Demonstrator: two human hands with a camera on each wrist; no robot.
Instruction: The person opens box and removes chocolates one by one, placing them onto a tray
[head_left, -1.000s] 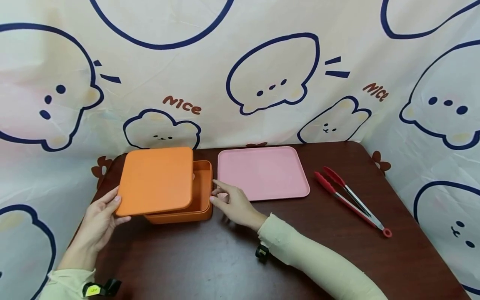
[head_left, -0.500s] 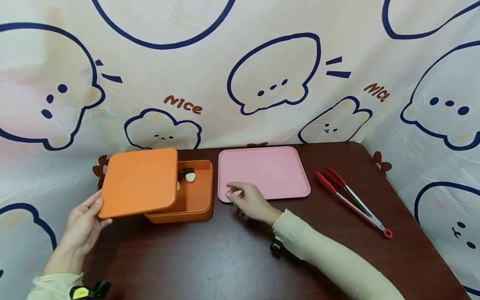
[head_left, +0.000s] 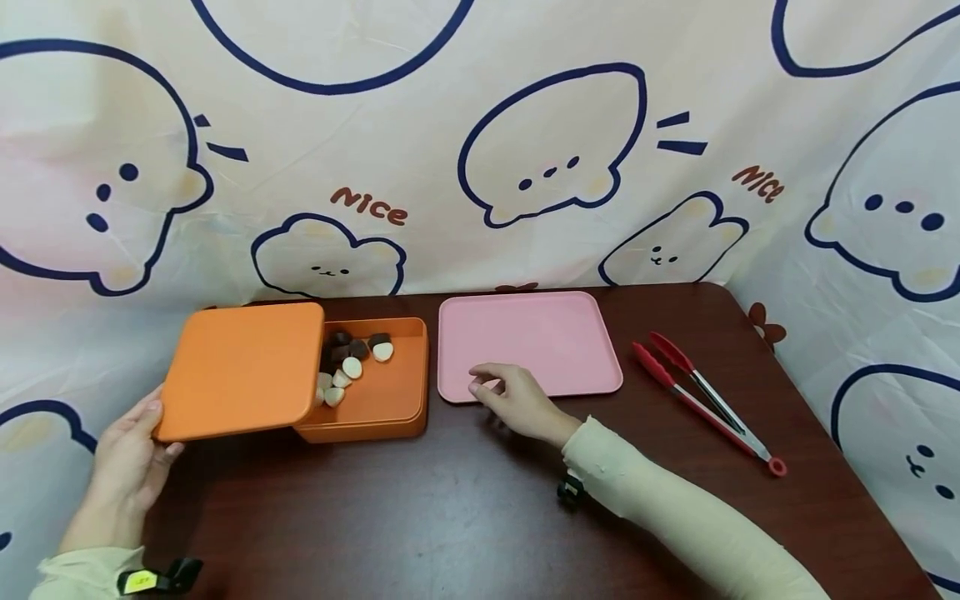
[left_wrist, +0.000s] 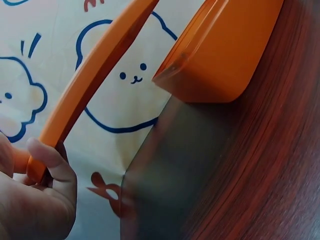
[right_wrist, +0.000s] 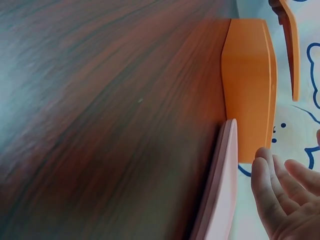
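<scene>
My left hand (head_left: 123, 467) pinches the near left corner of a flat orange lid (head_left: 240, 367), thumb on top. In the left wrist view the lid (left_wrist: 92, 75) is raised above the orange box (left_wrist: 225, 55), with a gap between them. The lid overlaps the left part of the box (head_left: 360, 431) in the head view. Several small dark and cream-white pieces (head_left: 352, 367) lie inside; the lid hides the box's left part. My right hand (head_left: 525, 404) hovers at the front edge of a pink tray (head_left: 525, 333), fingers loosely bent, holding nothing.
Red-tipped metal tongs (head_left: 708, 408) lie spread on the dark wooden table (head_left: 420, 517), right of the tray. A patterned cloth (head_left: 420, 150) hangs behind and at both sides of the table.
My left hand has carried the lid leftward off the box, uncovering the pieces inside. My right hand has moved right, away from the box's edge to the tray's front.
</scene>
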